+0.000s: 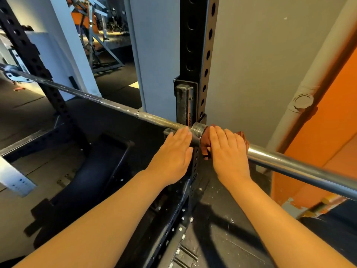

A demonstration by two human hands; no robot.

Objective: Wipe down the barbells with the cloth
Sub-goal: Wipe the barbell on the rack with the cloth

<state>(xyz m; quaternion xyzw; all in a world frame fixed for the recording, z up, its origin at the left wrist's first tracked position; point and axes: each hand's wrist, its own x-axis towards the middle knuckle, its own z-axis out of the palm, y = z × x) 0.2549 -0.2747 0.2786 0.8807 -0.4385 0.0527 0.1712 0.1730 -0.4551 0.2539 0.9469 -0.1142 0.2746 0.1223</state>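
Count as observed. One barbell [108, 102] crosses the frame from the upper left to the lower right. One collar [198, 130] sits on it near the centre. One brown cloth [204, 146] is wrapped on the bar just right of centre. Two hands are mine: my left hand [172, 153] and my right hand [228, 151], both at mid-frame. Two perforated black rack uprights are visible: one upright [199, 45] at top centre, one second upright [29, 53] at left. One grey pipe [301, 105] runs along the right.
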